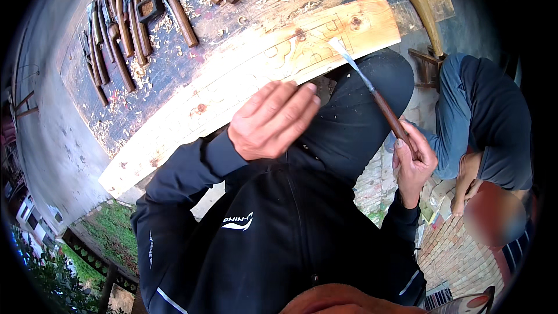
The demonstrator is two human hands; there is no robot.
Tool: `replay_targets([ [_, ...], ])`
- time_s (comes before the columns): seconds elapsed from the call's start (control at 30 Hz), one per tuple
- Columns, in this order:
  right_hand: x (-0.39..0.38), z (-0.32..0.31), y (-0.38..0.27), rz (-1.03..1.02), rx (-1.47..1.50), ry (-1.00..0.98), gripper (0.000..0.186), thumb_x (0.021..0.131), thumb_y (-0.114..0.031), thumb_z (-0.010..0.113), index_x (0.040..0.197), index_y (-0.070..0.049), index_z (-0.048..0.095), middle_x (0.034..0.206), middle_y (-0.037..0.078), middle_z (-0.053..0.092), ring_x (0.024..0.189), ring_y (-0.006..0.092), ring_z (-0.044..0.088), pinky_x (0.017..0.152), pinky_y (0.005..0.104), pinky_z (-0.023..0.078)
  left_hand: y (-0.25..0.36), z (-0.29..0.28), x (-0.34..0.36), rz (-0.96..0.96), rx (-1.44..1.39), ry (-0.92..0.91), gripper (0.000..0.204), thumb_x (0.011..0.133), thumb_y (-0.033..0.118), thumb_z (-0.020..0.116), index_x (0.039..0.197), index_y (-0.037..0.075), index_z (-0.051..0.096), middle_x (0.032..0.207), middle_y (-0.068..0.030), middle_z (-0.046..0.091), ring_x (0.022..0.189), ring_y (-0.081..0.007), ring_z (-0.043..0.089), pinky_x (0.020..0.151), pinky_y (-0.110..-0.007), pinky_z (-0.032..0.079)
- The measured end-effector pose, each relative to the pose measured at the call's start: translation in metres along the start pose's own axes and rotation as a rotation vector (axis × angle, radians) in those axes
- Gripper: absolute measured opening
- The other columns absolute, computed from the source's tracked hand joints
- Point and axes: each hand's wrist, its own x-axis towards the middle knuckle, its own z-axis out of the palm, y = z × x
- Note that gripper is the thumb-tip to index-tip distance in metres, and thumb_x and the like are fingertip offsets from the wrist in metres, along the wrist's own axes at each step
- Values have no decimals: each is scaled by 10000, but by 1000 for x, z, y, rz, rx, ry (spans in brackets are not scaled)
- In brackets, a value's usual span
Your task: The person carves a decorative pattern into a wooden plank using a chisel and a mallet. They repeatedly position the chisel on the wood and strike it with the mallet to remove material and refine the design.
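Note:
A long pale wooden board (232, 81) with outlined characters lies slantwise along the near side of the workbench. My right hand (416, 161) is closed round the brown wooden handle of a carving chisel (378, 96). The chisel points up and left, its bright blade over the right part of the board; whether the edge touches the wood I cannot tell. At the board's near edge is my left hand (274, 119), holding nothing, its fingers stretched out toward the right. Whether its fingertips rest on the wood is not clear.
Several wooden-handled chisels (119, 40) lie at the bench's far left, beside a small dark box (150, 8). Wood shavings litter the dark bench top (215, 20). A curved wooden piece (419, 3) stands at far right. Another person (485, 116) sits bent over to the right.

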Motion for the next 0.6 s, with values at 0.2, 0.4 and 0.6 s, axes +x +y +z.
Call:
replay_targets([
  [0.2,13,-2,-4,-203,-158,-214,384,873,92,801,1251,33,774,1035,140,825,763,112,743,672,229,540,-22,-20,-20,-250,18,-98,393,817,120,875,1200,106,789,1121,-68,763,987,-266,728,816,-363,578],
  [0.4,14,1,-2,-263,-200,-229,407,841,109,789,1239,24,783,992,116,808,686,91,679,619,232,491,-31,-17,-8,-231,-62,-159,271,815,107,833,1077,100,764,1029,-56,724,900,-265,686,746,-371,524],
  [0.6,8,10,-3,-252,-215,-248,396,814,86,794,1205,26,791,1018,147,829,763,132,750,693,253,543,-29,-8,-7,-233,8,-145,213,831,116,819,1016,71,725,965,-73,688,835,-268,651,720,-382,491],
])
